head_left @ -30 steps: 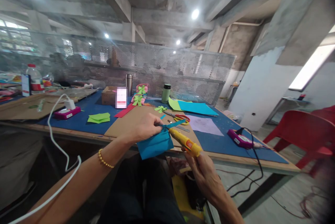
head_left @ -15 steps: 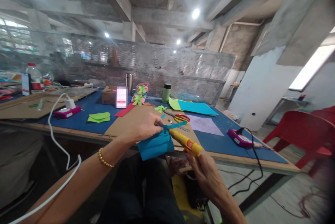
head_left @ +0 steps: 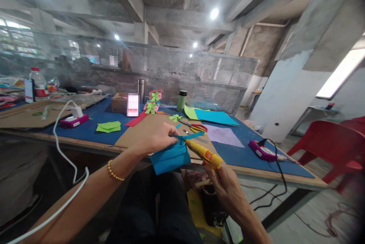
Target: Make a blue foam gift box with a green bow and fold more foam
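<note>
- L hand (head_left: 161, 137) pinches blue paper (head_left: 171, 159) by glue gun (head_left: 201, 150) tip; slip = poss. burn
- R hand (head_left: 225, 183) grips glue gun; wobble might smear strip (head_left: 194, 135)

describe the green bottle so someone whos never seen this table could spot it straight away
Find the blue-topped table and follow it to the far side, by the perforated metal panel. The green bottle stands upright there, beside the lime-green paper. Its black lid and green body set it apart from the silvery flask further left.
</note>
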{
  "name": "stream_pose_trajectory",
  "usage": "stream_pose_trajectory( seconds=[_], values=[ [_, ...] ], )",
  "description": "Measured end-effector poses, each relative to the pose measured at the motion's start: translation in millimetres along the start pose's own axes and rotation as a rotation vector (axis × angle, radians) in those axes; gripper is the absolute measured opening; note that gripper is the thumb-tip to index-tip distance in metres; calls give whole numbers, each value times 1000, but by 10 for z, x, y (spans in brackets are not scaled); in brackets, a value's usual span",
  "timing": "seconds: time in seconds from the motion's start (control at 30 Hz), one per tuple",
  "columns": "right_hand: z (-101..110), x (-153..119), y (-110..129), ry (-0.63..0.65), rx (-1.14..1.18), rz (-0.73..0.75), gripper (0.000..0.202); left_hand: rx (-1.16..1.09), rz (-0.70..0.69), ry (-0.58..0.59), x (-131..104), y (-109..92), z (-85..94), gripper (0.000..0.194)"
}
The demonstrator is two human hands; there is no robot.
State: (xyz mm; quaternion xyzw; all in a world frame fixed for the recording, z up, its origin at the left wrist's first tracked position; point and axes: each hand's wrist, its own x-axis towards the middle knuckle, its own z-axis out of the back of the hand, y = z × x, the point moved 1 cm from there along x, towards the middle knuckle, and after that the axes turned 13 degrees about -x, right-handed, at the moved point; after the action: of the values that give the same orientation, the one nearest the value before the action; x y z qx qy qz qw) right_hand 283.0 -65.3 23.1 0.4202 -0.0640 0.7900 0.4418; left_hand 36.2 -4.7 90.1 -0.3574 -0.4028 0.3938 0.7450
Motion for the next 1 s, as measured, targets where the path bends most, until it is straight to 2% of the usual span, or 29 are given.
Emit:
stream_pose_trajectory(
  seconds=[0.2, 0.53, 1.0],
  values=[
    [-4, -22, -1, 40, -14, 3, 14, 4, 9, 9, 5, -16, 3, 17],
    [31, -15, -9, 9, -46, -5, 16, 15, 22, 10, -20, -53, 9, 17],
    [36, -15, -17, 34, -20, -24, 15, 7, 33, 7, -17, -39, 13, 16]
  ],
)
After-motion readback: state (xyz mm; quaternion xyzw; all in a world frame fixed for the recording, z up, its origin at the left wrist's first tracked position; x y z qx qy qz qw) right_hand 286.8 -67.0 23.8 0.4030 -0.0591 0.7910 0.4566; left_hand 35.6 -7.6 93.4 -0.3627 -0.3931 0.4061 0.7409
